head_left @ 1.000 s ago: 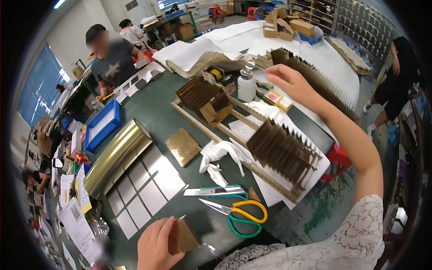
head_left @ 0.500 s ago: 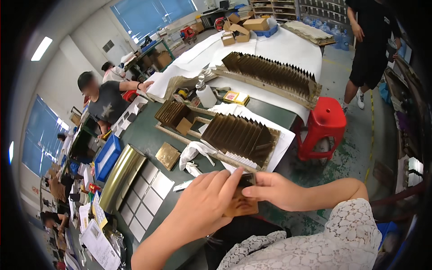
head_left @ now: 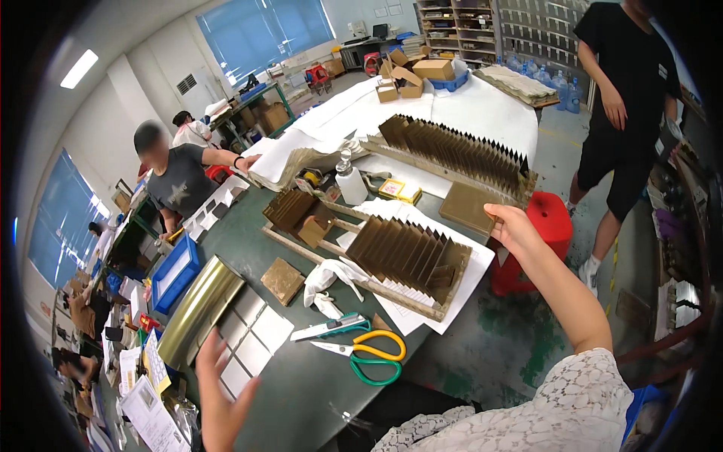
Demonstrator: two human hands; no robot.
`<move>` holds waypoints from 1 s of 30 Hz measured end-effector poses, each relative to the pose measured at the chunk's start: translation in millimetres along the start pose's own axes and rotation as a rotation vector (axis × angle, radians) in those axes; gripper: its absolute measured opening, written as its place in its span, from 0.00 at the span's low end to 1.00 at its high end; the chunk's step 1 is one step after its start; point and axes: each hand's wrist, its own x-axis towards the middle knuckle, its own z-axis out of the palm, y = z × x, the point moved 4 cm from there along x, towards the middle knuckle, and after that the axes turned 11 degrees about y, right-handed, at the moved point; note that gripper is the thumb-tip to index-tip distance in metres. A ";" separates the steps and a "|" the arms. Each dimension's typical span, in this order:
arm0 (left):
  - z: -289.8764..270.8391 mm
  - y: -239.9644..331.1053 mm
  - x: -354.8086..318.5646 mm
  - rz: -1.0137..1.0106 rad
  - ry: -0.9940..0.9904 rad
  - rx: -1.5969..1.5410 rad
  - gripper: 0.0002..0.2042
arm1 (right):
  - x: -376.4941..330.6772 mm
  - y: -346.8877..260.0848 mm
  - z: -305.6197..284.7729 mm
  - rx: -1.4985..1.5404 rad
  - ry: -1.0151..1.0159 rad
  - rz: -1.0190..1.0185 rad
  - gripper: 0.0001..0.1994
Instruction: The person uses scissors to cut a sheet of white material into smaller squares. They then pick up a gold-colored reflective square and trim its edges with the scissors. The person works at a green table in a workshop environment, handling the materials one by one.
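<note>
My right hand is stretched out to the right and grips a flat gold-brown card by its near corner, holding it over the right end of the wooden slotted rack full of upright brown cards. My left hand hovers with fingers spread over the dark green table, holding nothing, close to a grid of white square tiles and a gold roll. Yellow-and-green scissors and a box cutter lie between my hands.
A white glove, a gold square pad, a white bottle and a second long rack sit further back. A blue tray stands left. A red stool and a standing person in black are right; another person works at the far left.
My hands were together near my body holding the card. Now the right hand has carried it out to the rack's right end and the left hand has dropped away, open.
</note>
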 end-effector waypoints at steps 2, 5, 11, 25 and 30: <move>-37.6 -46.1 -35.9 -0.217 0.137 -0.027 0.40 | 35.9 22.0 -6.7 -0.004 0.071 0.032 0.12; -84.9 -105.6 -83.3 -0.424 0.402 -0.137 0.33 | 78.2 46.7 -15.0 0.051 0.176 0.090 0.12; -118.4 -133.3 -150.3 -0.781 0.622 -0.505 0.32 | 126.1 58.6 -32.8 -0.088 0.153 0.100 0.13; -55.8 -120.6 -91.3 -0.573 0.393 -0.201 0.30 | 97.3 -10.4 -1.9 -1.184 -0.010 0.240 0.22; -58.0 -118.5 -111.3 -0.591 0.472 -0.180 0.31 | 78.9 -19.0 27.1 -1.586 0.071 -0.489 0.23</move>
